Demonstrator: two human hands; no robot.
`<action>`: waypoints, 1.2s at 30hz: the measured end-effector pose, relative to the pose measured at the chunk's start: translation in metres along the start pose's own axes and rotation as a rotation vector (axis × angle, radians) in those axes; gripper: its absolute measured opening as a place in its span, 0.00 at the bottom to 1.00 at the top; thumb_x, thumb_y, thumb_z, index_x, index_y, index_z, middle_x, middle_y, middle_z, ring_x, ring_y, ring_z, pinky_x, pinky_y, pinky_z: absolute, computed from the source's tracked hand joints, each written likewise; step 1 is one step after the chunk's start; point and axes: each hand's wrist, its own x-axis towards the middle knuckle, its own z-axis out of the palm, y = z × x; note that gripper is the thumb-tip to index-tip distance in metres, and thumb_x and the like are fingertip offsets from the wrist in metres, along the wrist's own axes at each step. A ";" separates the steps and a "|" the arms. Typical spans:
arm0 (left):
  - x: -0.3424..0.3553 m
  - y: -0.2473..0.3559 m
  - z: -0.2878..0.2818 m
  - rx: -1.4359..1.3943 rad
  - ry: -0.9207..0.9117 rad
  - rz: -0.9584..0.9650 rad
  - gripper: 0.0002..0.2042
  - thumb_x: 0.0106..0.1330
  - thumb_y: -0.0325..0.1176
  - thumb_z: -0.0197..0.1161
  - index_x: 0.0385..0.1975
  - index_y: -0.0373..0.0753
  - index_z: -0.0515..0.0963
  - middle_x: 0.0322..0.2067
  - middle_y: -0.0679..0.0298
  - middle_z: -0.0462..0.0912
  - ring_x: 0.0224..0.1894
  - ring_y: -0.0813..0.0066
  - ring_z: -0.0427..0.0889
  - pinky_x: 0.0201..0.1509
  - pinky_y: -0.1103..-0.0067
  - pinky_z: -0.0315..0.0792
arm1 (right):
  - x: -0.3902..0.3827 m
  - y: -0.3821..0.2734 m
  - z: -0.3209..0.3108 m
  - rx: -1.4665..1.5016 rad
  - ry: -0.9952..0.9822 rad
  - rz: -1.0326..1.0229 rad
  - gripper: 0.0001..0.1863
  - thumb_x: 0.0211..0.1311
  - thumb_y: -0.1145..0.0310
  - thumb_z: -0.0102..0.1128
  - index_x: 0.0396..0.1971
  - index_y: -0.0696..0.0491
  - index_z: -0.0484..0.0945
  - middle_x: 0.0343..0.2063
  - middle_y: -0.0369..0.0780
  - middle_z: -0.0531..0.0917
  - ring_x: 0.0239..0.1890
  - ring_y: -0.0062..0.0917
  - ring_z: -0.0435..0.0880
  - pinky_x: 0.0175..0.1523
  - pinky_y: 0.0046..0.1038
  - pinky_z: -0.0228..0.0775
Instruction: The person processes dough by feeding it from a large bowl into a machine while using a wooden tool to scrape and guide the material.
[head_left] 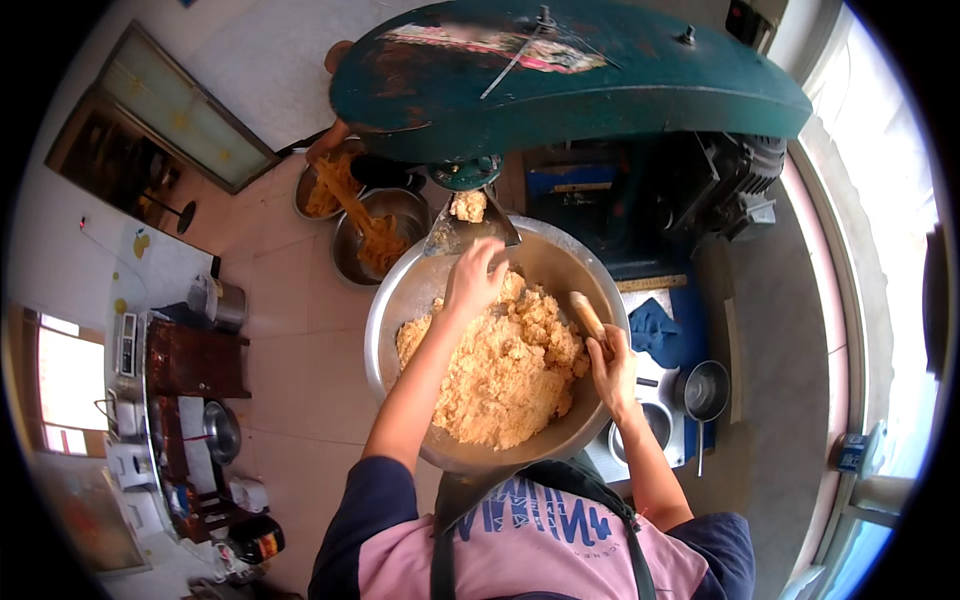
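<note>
A wide metal bowl (378,335) in front of me holds a heap of crumbly yellowish dough (505,375). My left hand (477,277) is over the bowl's far side, just below a metal feed tray (455,240). Its fingers are slightly curved, with the thumb apart, and nothing shows in them. A lump of dough (468,206) sits in the tray's throat, under the green machine head (466,172). At the bowl's right rim, my right hand (612,372) is wrapped round a short wooden stick (587,313), whose upper end points away over the bowl.
A large green machine body (570,100) spans the far side, with a motor (740,170) at right. Beyond the bowl, another person's hand (328,143) is near orange strands (375,240) in metal basins. A saucepan (703,390) and blue cloth (654,330) lie to the right.
</note>
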 end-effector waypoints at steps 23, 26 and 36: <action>-0.182 -0.037 -0.011 -0.173 0.355 -0.321 0.06 0.58 0.23 0.57 0.35 0.40 0.71 0.28 0.56 0.80 0.32 0.57 0.80 0.31 0.68 0.73 | 0.202 -0.092 0.204 -0.814 -0.260 -0.288 0.19 0.61 0.51 0.49 0.31 0.50 0.83 0.32 0.49 0.84 0.36 0.47 0.83 0.43 0.41 0.76; -0.184 -0.048 -0.004 -0.188 0.384 -0.319 0.05 0.59 0.24 0.58 0.34 0.39 0.72 0.27 0.58 0.78 0.33 0.59 0.79 0.34 0.69 0.73 | 0.202 -0.086 0.180 -0.634 -0.305 -0.189 0.23 0.58 0.41 0.53 0.38 0.43 0.83 0.31 0.47 0.84 0.37 0.45 0.83 0.43 0.41 0.75; -0.179 -0.037 -0.011 -0.146 0.205 -0.342 0.06 0.66 0.33 0.56 0.29 0.39 0.76 0.26 0.60 0.81 0.30 0.65 0.81 0.35 0.71 0.75 | 0.197 -0.080 0.205 -1.050 -0.247 -0.272 0.15 0.62 0.54 0.49 0.34 0.48 0.80 0.33 0.48 0.84 0.39 0.44 0.84 0.43 0.43 0.76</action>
